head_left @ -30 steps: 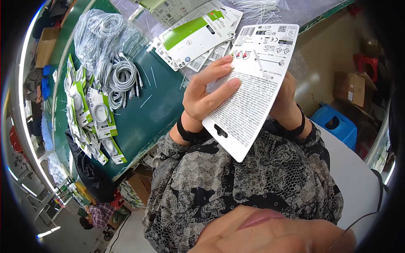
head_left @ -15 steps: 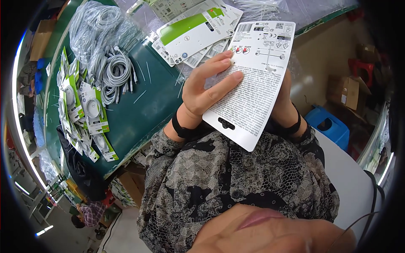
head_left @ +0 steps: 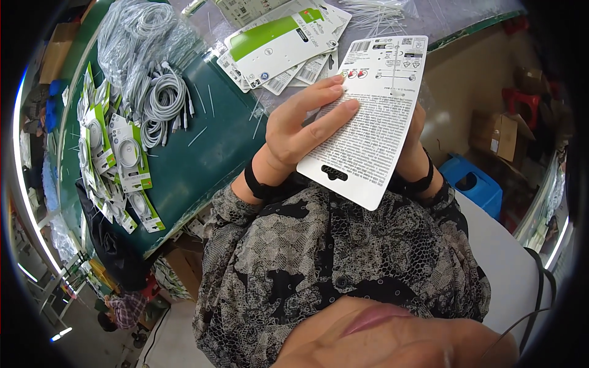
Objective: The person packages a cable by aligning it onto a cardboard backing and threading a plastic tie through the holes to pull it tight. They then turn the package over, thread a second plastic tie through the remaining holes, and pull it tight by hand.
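Observation:
In front of my chest is a white cardboard packaging card (head_left: 368, 129), tilted, its printed back facing up. A dark-edged hanging slot shows at its lower end. My left hand (head_left: 294, 132) grips the card's left edge, index and middle fingers lying over the printed side. A thin pale strip (head_left: 393, 76), which looks like a cable tie, stands out from the card's upper part. Behind the card's right edge is my right hand (head_left: 414, 144); the card hides its fingers. Whatever lies on the card's underside is hidden too.
Green-and-white cards (head_left: 282, 46) lie stacked beyond my hands, beside loose white cable ties (head_left: 380, 15). On the green table (head_left: 211, 153) are coiled grey cables (head_left: 165, 101), a bagged cable heap (head_left: 144, 43) and carded cables (head_left: 129, 153). A blue stool (head_left: 472, 184) and cardboard box (head_left: 503, 132) stand right.
The card has tipped slightly, its lower end rising a little, with both hands staying at it. The pale strip stands higher on the card. The whole view has shifted slightly.

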The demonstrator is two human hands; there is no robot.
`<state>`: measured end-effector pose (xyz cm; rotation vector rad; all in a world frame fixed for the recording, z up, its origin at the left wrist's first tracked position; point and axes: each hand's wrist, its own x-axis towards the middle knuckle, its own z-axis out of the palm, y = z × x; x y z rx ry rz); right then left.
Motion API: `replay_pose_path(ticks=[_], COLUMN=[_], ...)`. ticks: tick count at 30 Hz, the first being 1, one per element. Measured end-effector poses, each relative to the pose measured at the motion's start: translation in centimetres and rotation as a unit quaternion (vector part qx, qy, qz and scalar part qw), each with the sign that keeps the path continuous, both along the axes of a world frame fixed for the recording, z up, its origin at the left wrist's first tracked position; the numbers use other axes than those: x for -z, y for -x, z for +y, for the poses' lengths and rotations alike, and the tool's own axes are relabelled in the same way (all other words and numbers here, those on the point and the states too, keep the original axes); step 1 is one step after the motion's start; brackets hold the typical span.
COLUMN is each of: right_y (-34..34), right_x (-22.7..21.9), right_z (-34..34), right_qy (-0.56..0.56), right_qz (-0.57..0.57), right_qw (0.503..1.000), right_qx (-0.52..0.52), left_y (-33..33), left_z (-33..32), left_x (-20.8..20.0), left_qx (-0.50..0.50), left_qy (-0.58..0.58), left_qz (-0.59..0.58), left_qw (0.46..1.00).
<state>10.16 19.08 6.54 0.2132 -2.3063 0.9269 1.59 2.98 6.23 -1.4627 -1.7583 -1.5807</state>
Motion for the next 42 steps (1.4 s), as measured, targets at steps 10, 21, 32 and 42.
replay_pose_path(ticks=[10,21,32,42], right_y=[0.2,-0.6,0.1,1.5], right_x=[-2.4,1.2,1.1,4.5], right_z=[-0.4,-1.4,2.2,1.1], right_qy=[0.028,0.256,0.475,0.585], right_qz=[-0.049,-0.133,-0.067,-0.072], right_qw=[0.998,0.958,0.876,0.755], right_qx=[-0.010,-0.005,-0.051,-0.286], left_y=[-0.4,-0.7,-1.7,-1.9], left_z=[0.4,0.6,-0.5,0.2], left_x=[0.5,0.7,1.2,2.2], left_qx=[-0.012,-0.008,0.143,0.237], left_qy=[-0.033,-0.017,-0.168,-0.175], left_qz=[-0.004,0.017,-0.610,-0.680], left_qw=[0.999,1.000,0.761,0.671])
